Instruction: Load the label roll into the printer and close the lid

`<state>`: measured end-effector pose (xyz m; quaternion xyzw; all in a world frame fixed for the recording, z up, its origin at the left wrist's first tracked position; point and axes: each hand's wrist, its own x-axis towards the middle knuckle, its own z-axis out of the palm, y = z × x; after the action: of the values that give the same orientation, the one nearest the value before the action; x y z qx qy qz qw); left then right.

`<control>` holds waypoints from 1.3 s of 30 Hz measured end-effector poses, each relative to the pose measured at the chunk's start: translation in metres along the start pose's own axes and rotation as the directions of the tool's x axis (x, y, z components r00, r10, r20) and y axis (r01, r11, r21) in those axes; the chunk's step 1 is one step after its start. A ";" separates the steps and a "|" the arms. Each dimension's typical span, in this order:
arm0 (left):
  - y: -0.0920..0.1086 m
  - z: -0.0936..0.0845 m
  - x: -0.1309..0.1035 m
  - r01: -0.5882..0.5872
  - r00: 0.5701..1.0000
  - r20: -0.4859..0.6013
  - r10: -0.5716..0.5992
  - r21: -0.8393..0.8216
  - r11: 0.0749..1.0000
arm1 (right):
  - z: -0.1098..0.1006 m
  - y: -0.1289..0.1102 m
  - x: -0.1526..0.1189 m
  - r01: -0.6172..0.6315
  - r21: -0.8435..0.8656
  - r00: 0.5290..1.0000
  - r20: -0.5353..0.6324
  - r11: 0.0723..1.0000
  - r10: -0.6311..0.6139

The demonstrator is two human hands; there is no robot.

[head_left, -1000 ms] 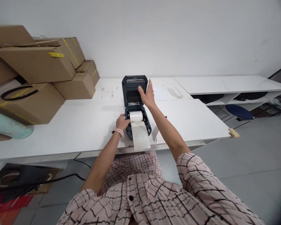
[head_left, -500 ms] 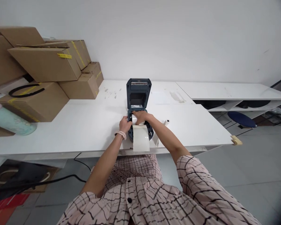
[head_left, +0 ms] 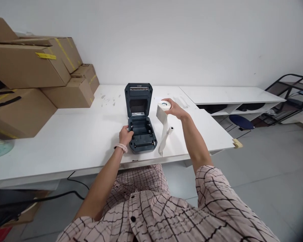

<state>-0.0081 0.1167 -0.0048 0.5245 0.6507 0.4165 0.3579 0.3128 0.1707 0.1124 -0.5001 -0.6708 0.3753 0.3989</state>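
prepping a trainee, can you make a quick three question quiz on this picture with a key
1. Multiple choice: what does the right hand hold?
a) a stool
b) a white roll
c) a cardboard box

2. True or false: the lid of the printer stands open.

3. Fill the gap: the hand touching the side of the printer is the ____ hand.

Key:
1. b
2. True
3. left: the left hand is at the printer's side
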 end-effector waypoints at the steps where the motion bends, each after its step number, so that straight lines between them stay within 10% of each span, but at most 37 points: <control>1: -0.001 0.000 0.000 0.000 1.000 -0.004 0.000 -0.010 1.000 | 0.000 0.013 0.004 -0.055 0.014 0.998 -0.038 0.998 0.055; 10: -0.002 0.002 0.000 0.004 0.999 -0.033 -0.007 -0.073 0.997 | 0.035 0.080 0.012 -0.255 -0.007 0.967 -0.020 0.967 0.254; 19: 0.000 0.002 -0.004 0.016 1.000 -0.024 -0.019 -0.110 0.994 | -0.026 0.094 -0.069 -0.162 0.192 0.987 0.026 0.968 0.160; 27: -0.002 0.004 -0.003 0.023 0.999 -0.038 -0.029 -0.142 0.990 | 0.041 0.134 -0.124 -0.191 0.296 0.937 -0.230 0.936 0.264; 33: 0.003 0.004 -0.006 0.042 0.998 -0.032 -0.048 -0.167 0.985 | 0.048 0.082 -0.101 -0.100 0.347 0.970 -0.175 0.932 0.169; 36: 0.004 0.005 -0.008 0.048 0.998 -0.037 -0.056 -0.183 0.982 | 0.052 0.025 -0.087 0.063 0.252 0.997 0.037 0.966 -0.074; 39: 0.004 0.005 -0.008 0.053 0.997 -0.038 -0.062 -0.203 0.978 | 0.076 -0.020 -0.062 0.249 -0.004 0.917 0.323 0.968 -0.235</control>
<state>-0.0001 0.1096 -0.0034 0.4573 0.6277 0.4813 0.4064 0.2479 0.0978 0.0903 -0.3545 -0.7915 0.3842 0.3166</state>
